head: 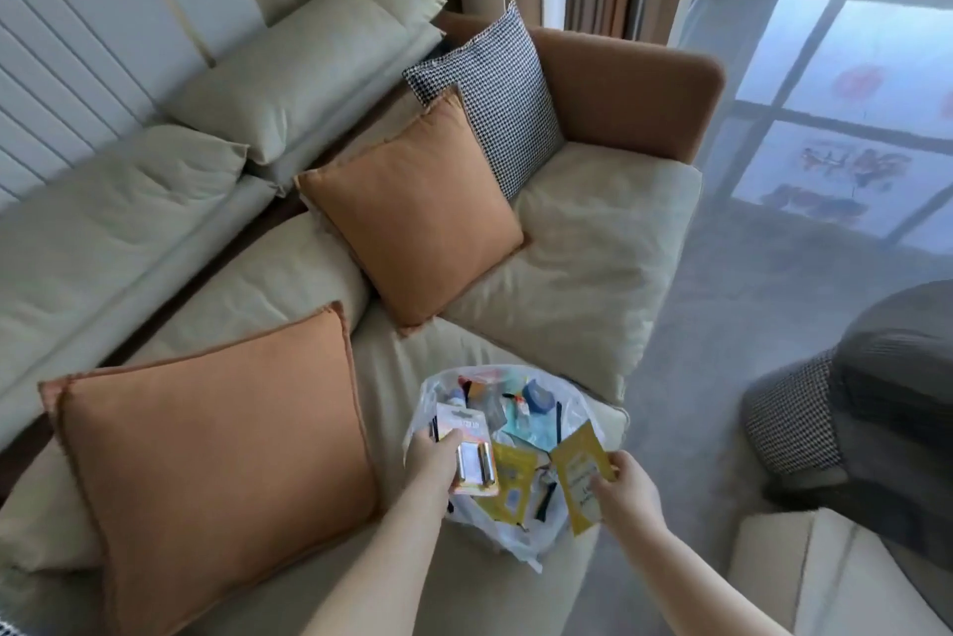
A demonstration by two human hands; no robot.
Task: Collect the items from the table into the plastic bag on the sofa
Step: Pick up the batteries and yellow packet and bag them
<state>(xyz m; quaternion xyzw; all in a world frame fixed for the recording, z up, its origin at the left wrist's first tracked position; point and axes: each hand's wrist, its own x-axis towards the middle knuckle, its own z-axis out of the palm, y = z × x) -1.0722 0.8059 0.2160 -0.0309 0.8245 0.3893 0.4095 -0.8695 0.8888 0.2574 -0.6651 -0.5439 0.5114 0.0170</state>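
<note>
A clear plastic bag [521, 540] lies open on the sofa seat [593, 264], holding several small items, among them a yellow packet [508, 483] and blue packaging. My left hand [433, 460] grips a blister pack of batteries [466, 449] over the bag's left side. My right hand [626, 491] pinches another yellow packet [580, 475] over the bag's right side. The table is out of view.
Two orange cushions [216, 455] [412, 217] and a houndstooth cushion [495, 88] lie on the beige sofa. A dark pouf with a houndstooth patch [845, 408] stands on the grey floor at right. A pale seat edge [804, 563] sits at lower right.
</note>
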